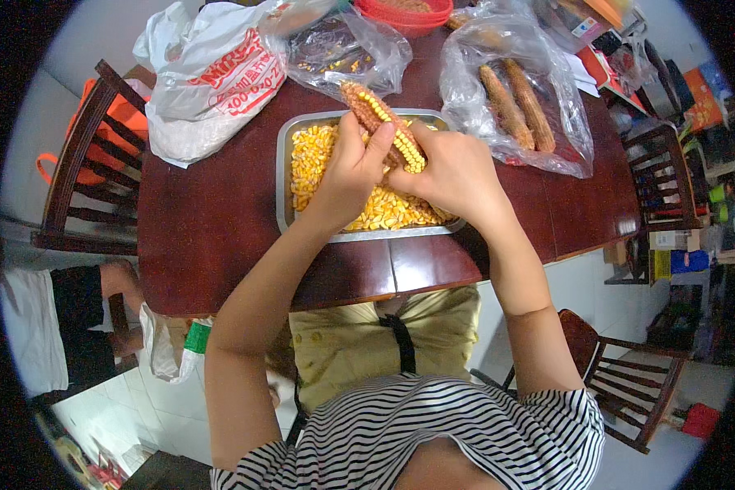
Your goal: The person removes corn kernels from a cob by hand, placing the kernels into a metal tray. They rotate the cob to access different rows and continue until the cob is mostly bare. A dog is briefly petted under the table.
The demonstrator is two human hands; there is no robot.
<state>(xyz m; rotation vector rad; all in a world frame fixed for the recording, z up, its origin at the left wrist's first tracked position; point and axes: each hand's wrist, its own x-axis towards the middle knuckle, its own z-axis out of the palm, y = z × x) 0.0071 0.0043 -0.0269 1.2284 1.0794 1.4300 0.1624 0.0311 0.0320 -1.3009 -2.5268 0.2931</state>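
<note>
A mostly stripped corn cob (pixel 367 107) slants above a metal tray (pixel 285 202). A strip of yellow kernels still runs along it, up to its near end. My left hand (pixel 358 165) grips the cob around its middle, the thumb lying on it. At the cob's near end, my right hand (pixel 453 168) closes around it with the thumb beside the kernels. Loose corn kernels (pixel 311 162) cover much of the tray. Another bare cob (pixel 438 208) lies in the tray under my right hand, partly hidden.
Bare cobs (pixel 508 116) lie in a clear plastic bag (pixel 572 141) at the right. A white printed bag (pixel 214 92), a clear bag with kernels (pixel 343 46) and a red basket (pixel 404 21) stand at the back. Wooden chairs (pixel 92 159) flank the table (pixel 220 245); a seated person (pixel 79 331) is at left.
</note>
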